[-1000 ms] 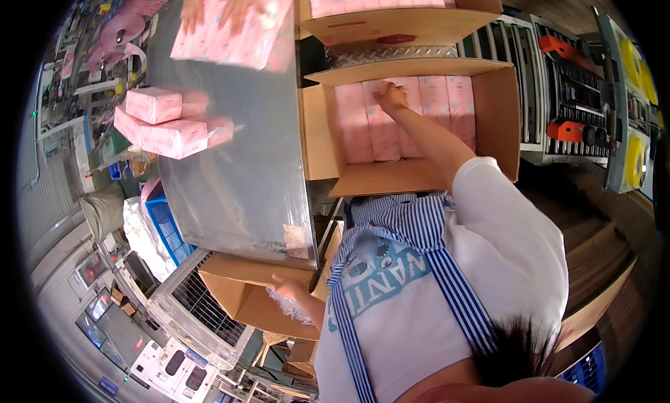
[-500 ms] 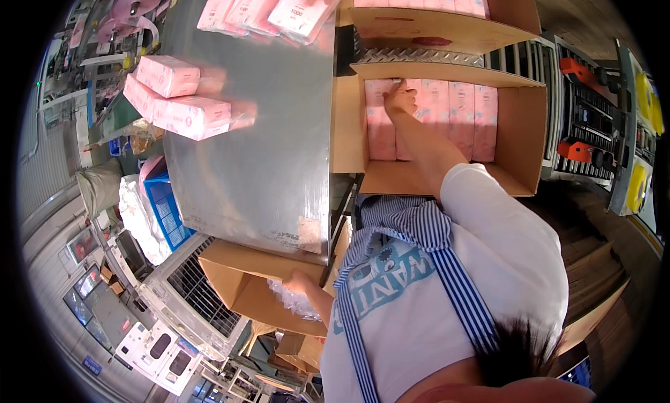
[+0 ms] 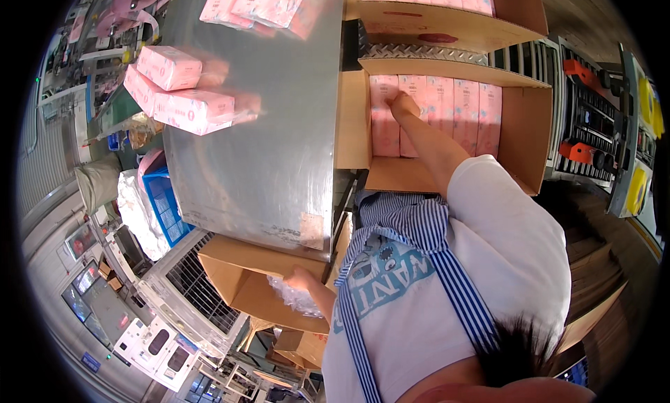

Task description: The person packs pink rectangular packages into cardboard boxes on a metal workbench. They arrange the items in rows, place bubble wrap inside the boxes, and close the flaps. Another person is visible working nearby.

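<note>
Pink soft packs, seemingly of tissues (image 3: 466,117), stand side by side in an open cardboard box (image 3: 525,127). My right hand (image 3: 405,107) reaches in over the two leftmost packs. Its fingers are curled and touch the packs near their far end; what they grip, if anything, is hidden. Low on the left, my left hand (image 3: 300,279) is closed on crumpled clear plastic film (image 3: 296,298) at the edge of a second open carton (image 3: 227,262). Part of that film hangs down inside the carton.
A metal table (image 3: 258,173) lies left of the box, with three pink packs (image 3: 195,110) on its left side and several more (image 3: 262,4) at its far end. Another filled carton (image 3: 453,27) stands beyond. A roller conveyor (image 3: 534,57) runs behind; a blue crate (image 3: 164,204) sits left.
My right hand has drawn back slightly from the packs' far edge, and its fingers are more curled. The packs at the table's far end have shifted left and away. My left hand stays put.
</note>
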`<state>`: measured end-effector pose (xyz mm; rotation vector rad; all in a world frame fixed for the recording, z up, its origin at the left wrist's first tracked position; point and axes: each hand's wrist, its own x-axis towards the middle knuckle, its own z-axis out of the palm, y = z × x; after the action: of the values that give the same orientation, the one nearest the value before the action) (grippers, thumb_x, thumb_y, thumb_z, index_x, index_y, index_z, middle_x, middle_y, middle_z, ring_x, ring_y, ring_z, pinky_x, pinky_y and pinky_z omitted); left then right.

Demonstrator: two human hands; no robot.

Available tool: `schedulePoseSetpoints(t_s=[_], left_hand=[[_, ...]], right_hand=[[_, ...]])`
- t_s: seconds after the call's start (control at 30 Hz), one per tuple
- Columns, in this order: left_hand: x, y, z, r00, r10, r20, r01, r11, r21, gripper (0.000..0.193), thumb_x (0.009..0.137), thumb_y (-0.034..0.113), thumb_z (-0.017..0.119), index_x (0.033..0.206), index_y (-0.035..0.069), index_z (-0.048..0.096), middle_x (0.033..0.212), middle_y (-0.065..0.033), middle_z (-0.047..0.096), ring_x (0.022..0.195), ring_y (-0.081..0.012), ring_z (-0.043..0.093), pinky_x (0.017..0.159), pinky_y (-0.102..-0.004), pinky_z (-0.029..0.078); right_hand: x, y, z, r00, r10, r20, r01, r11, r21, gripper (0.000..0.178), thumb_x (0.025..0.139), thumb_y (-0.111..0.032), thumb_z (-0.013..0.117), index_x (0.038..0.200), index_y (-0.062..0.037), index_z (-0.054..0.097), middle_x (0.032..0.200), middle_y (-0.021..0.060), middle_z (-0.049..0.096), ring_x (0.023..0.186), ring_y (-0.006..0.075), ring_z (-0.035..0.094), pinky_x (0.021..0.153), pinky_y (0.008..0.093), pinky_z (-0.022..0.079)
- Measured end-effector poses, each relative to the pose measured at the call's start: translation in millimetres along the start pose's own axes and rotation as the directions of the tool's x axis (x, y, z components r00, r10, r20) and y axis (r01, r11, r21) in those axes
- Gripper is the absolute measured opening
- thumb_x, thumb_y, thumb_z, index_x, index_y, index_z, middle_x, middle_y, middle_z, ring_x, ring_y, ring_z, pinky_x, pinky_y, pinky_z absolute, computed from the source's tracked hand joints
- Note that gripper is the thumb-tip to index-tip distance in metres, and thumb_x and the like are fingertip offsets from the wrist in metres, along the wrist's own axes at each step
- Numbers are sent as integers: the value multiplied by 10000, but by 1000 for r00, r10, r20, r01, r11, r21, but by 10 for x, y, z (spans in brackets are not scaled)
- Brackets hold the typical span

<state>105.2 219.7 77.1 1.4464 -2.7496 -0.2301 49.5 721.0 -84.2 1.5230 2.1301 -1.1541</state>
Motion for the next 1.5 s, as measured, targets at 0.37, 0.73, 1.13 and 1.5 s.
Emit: schedulePoseSetpoints(t_s=[0.37,0.73,1.13,1.5], left_hand=[[-144,7,-72,998,37,-58,-36,999,9,452,771,188,529,1124,-74,424,1017,-300,564,904,-441,589,763,-518,510],[167,-165,-14,991,109,83,-122,979,161,453,779,196,527,1119,-80,413,1047,-300,555,930,-439,580,792,-522,489],[-260,313,-144,998,64,-26,-64,998,14,430,786,228,542,1104,-47,450,1043,-272,577,927,-412,597,781,-508,504],[202,122,61,979,174,-103,-150,967,206,535,792,246,594,1209,-45,425,1196,-253,497,1094,-391,511,895,-463,455]], right_hand=[[26,-59,422,997,10,-75,12,961,275,477,817,-281,550,1187,-10,418,1048,255,608,992,399,587,832,425,484],[97,-154,500,888,-446,-108,457,838,298,327,786,-31,489,1089,-108,587,997,188,611,1004,330,580,855,393,462],[186,1421,-282,925,-365,107,379,906,-186,198,736,-94,603,928,-120,647,913,113,628,840,294,618,735,408,496],[-300,2230,-423,789,-131,600,570,520,-636,158,745,-133,576,835,-32,658,862,149,657,789,307,639,685,427,504]])
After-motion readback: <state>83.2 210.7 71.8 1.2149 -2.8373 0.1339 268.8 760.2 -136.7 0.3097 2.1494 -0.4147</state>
